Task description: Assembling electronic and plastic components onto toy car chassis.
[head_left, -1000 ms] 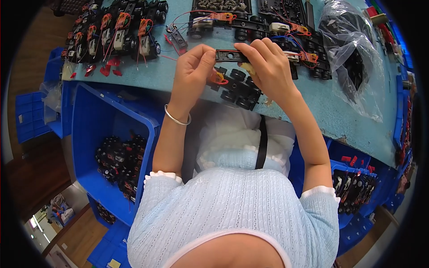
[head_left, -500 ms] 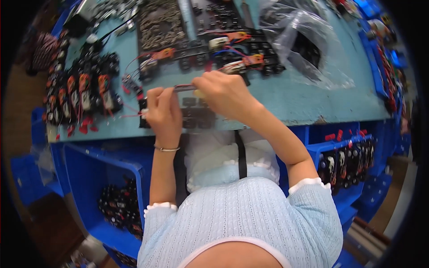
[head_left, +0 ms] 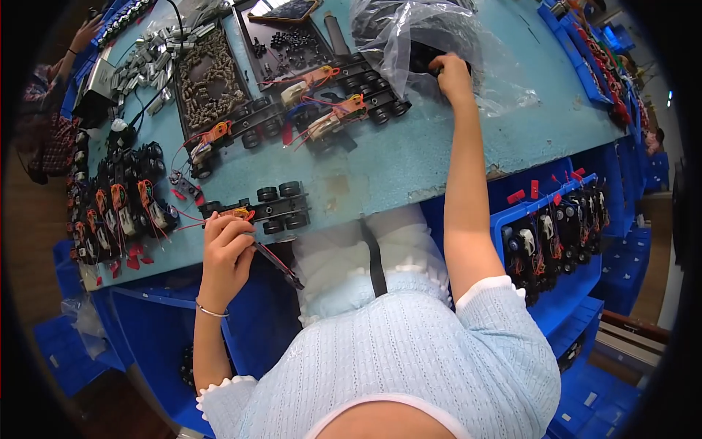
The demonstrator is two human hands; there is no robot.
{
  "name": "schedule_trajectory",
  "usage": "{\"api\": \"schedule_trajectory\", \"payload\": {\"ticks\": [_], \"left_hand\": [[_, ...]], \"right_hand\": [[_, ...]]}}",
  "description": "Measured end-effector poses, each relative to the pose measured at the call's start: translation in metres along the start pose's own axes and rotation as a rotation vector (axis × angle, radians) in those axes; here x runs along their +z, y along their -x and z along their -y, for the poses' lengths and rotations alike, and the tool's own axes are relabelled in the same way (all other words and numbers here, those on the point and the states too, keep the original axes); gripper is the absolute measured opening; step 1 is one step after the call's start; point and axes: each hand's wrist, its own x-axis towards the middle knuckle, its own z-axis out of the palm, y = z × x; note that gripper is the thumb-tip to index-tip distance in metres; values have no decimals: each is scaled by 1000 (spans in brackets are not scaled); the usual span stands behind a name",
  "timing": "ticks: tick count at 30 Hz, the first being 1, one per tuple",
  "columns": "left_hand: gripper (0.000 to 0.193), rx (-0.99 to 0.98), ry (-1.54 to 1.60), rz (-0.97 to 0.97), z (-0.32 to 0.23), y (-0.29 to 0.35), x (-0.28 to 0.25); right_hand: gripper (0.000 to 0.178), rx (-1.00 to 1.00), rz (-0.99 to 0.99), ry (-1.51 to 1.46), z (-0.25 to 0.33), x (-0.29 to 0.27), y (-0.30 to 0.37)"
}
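My left hand (head_left: 228,247) grips a black toy-car chassis (head_left: 272,207) with small wheels and red and orange wires, at the near edge of the teal bench (head_left: 439,143). A thin dark part (head_left: 279,265) hangs below that hand. My right hand (head_left: 452,75) is stretched far forward into a clear plastic bag (head_left: 431,36) and closes on a black part (head_left: 423,57) inside it.
Wired chassis (head_left: 333,110) lie in the bench middle, finished ones (head_left: 121,205) in rows at the left. Black trays hold small metal parts (head_left: 208,77) and black bits (head_left: 289,40). Blue bins (head_left: 563,227) of chassis hang at the right. Another person's hand (head_left: 84,33) shows far left.
My two hands were together on one chassis near the bench edge. The right hand has since left it and reached forward into the plastic bag; the left stays on the chassis.
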Motion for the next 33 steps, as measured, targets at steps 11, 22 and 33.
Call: {"api": "schedule_trajectory", "payload": {"ticks": [11, 22, 33], "left_hand": [[9, 0, -135, -187, -5, -14, 28], [9, -24, -145, -205, 2, -11, 32], [13, -18, -25, -192, 9, -3, 33]], "right_hand": [[19, -536, 237, 465, -8, -29, -30], [18, -493, 313, -448, 149, -49, 76], [19, -575, 625, -430, 252, 25, 130]]}}
